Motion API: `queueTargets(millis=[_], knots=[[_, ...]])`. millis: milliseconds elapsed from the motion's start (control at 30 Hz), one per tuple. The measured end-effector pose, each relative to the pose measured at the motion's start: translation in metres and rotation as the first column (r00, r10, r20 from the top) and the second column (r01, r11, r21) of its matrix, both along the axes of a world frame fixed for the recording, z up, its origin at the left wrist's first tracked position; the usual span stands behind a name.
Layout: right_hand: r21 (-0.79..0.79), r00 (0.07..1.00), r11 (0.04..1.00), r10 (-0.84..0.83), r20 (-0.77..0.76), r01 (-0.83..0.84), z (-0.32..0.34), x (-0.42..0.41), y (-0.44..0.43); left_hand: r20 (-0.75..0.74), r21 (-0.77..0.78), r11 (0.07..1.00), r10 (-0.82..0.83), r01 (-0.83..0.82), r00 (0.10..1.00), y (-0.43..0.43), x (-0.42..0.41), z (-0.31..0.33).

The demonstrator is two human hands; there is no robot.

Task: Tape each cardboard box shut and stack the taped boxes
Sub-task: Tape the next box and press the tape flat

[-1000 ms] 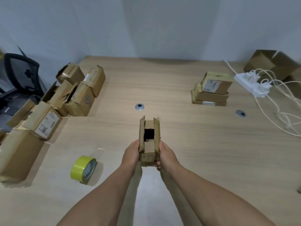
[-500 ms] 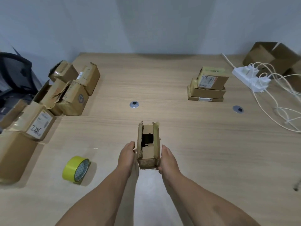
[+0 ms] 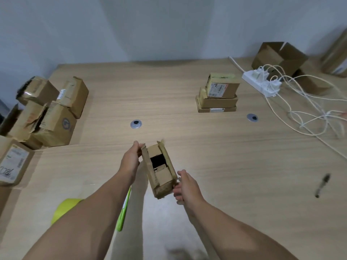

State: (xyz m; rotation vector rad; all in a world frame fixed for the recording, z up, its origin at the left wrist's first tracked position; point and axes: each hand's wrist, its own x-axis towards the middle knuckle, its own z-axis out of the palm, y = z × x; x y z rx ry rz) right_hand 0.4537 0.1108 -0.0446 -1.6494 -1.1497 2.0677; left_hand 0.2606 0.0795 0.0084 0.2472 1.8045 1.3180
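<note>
Open box (image 3: 159, 169): held just above the table (image 3: 150, 91), near the middle of its near edge, tilted, with the long flaps raised and a dark gap left between the short flaps.
Left hand (image 3: 130, 160): the far end of the left long flap is gripped by curled fingers (image 3: 138, 147).
Right hand (image 3: 185, 186): the near right corner is cupped, with the thumb on the side wall and the fingers (image 3: 177, 191) curled under the end.
Handling: the box is judged light and probably empty (the gap looks dark). The card is thin and creased, so the flaps are likely to bend. Hold is better taken on the side walls than on a flap.
Tape roll (image 3: 64, 208): lies by the near left edge and is mostly covered by the left forearm.
Green strip (image 3: 124, 209): lies beside that forearm, and what it is cannot be told.
Taped stack (image 3: 217, 94): three boxes are set toward the far right.
Hidden: the underside of the box and its contents are not shown.
</note>
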Motion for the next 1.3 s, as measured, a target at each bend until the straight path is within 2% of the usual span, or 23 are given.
queueTargets(millis=[200,333,433,567,800,900,967,1033,1100,1200,1300], knots=[[0.069,0.999,0.998,-0.003,0.049,0.000,0.004,-0.011,0.019,-0.090,-0.050,0.995,0.085,-0.089,0.992,-0.033,-0.003,-0.010],[0.089,1.000,0.996,-0.023,0.017,0.021,0.005,-0.018,0.025,-0.051,-0.044,0.992,0.119,-0.122,0.992,-0.061,0.010,-0.019],[0.135,0.999,0.990,0.024,0.034,-0.029,0.008,-0.025,0.027,0.005,-0.015,0.979,0.204,-0.204,0.979,-0.075,0.025,-0.022],[0.160,0.995,0.983,0.079,0.055,-0.086,0.009,-0.027,0.027,-0.004,-0.001,0.959,0.282,-0.282,0.959,-0.084,0.038,-0.026],[0.211,0.993,0.971,0.100,0.069,-0.113,0.012,-0.019,0.024,-0.005,-0.020,0.958,0.286,-0.286,0.958,-0.087,0.040,-0.027],[0.259,0.987,0.959,0.078,0.143,-0.113,0.012,-0.011,0.022,-0.024,-0.042,0.958,0.282,-0.283,0.959,-0.090,0.038,-0.028],[0.288,0.948,0.933,0.129,0.292,-0.216,0.010,-0.002,0.021,-0.044,-0.049,0.953,0.298,-0.300,0.954,-0.093,0.037,-0.027],[0.246,0.878,0.912,0.199,0.436,-0.329,0.004,0.006,0.017,-0.060,-0.055,0.946,0.317,-0.320,0.946,-0.098,0.037,-0.029],[0.141,0.827,0.901,0.303,0.473,-0.411,-0.006,0.009,0.005,-0.093,-0.082,0.944,0.312,-0.319,0.946,-0.105,0.036,-0.032],[-0.027,0.850,0.922,0.366,0.379,-0.386,-0.015,0.007,-0.021,-0.137,-0.142,0.944,0.280,-0.299,0.950,-0.118,0.037,-0.035],[-0.090,0.872,0.914,0.404,0.276,-0.395,-0.011,-0.007,-0.042,-0.149,-0.168,0.942,0.265,-0.289,0.953,-0.132,0.035,-0.036]])
